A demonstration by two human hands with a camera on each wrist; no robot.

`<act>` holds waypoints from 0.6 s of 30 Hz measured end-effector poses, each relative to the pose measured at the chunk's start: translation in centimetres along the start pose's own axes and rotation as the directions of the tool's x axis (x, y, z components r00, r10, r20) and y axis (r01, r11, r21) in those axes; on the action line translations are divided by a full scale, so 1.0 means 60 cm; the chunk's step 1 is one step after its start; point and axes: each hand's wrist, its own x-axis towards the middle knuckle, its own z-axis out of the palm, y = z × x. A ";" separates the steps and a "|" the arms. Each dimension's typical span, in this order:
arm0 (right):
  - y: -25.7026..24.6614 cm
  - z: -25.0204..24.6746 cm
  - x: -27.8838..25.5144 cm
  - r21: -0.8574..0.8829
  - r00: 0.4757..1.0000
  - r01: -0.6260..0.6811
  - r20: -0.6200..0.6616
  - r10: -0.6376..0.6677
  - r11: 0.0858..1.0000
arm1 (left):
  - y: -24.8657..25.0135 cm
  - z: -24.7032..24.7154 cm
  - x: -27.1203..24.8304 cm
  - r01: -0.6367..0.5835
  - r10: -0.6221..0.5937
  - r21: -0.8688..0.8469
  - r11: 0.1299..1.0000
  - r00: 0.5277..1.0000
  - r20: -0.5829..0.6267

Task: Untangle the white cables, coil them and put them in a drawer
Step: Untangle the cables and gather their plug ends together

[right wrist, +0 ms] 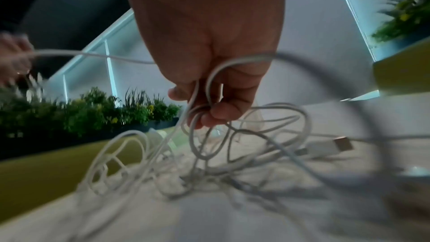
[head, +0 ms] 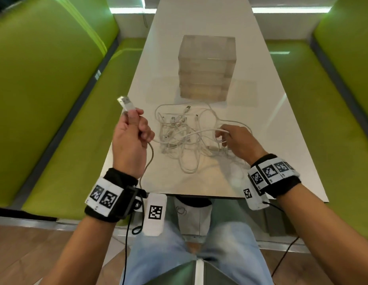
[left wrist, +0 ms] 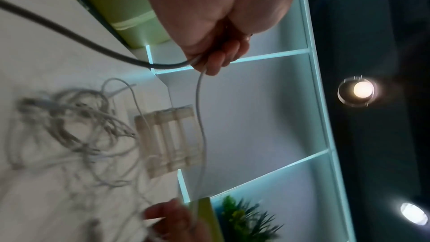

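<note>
Both wrists sit nearest, banded with markers, just short of the near edge of the surface (head: 199, 27). Left hand (head: 130, 138) is raised left of the white cables (head: 185, 136), fingers (left wrist: 217, 62) curled round one cable just below its USB plug (head: 126, 102), which points up. Right hand (head: 238, 138) is low at the tangle's right side, fingers (right wrist: 221, 111) hooked through several loops. Tangle lies on the surface, just in front of the clear drawer unit (head: 206, 66), all drawers closed. Risk: pulling left while the right hand grips loops likely cinches knots or drags the whole pile. Near edge is close, so slack could slide off. Open room lies either side of the drawer unit.
</note>
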 end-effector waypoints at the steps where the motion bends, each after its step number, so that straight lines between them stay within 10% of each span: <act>1: -0.005 -0.001 0.002 0.011 1.000 0.004 -0.018 -0.004 1.000 | -0.012 0.000 -0.001 0.034 -0.035 0.076 0.997 0.999 0.010; 6: -0.036 -0.002 0.005 -0.062 0.999 -0.015 -0.034 0.013 0.998 | -0.059 0.036 -0.032 0.090 -0.228 0.537 0.839 0.954 0.197; 10: -0.058 0.009 -0.007 -0.293 0.996 0.050 -0.055 -0.069 0.955 | -0.092 0.071 -0.050 0.141 -0.346 0.568 0.811 0.898 0.271; 18: -0.067 0.022 -0.012 -0.386 0.972 0.153 -0.109 -0.210 0.910 | -0.075 0.080 -0.038 0.025 -0.103 0.486 0.874 0.986 0.134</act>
